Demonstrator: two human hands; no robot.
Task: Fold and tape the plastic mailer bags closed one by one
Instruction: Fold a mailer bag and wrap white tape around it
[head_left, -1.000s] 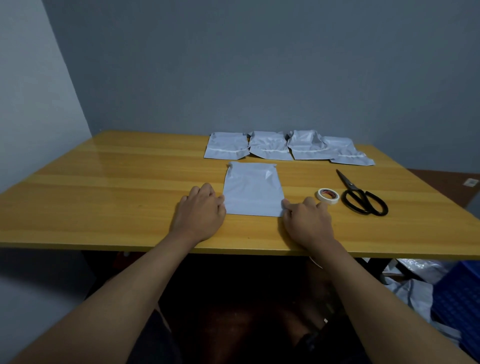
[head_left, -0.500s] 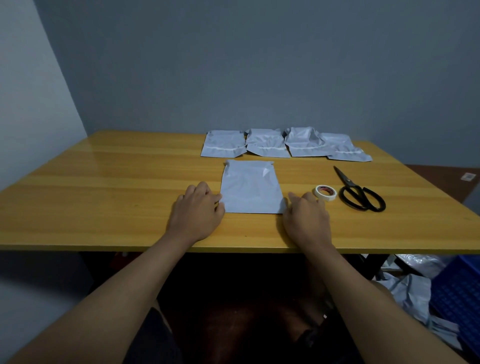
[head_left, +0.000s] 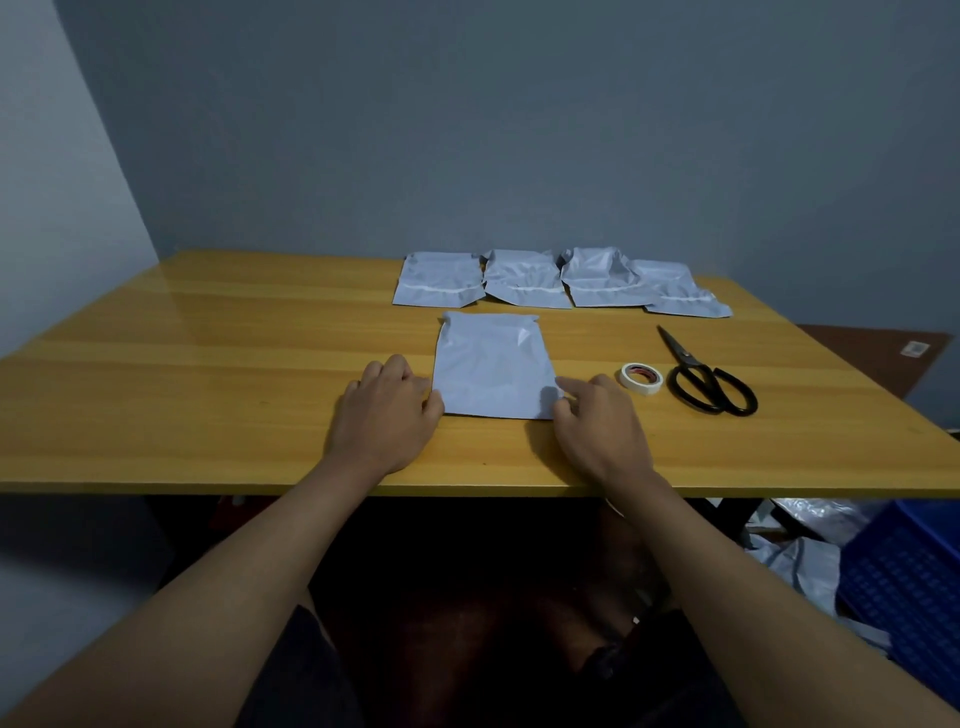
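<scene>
Both hands, left hand and right hand, pinch near corners of flat mailer bag, unfolded; beyond it, four bags appear folded.

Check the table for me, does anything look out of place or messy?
Mostly tidy. The far-right bag in the back row sits lower than its neighbours and overlaps the one beside it. The front mailer bag has a puckered top edge. Tape roll and scissors lie neatly to the right.
</scene>
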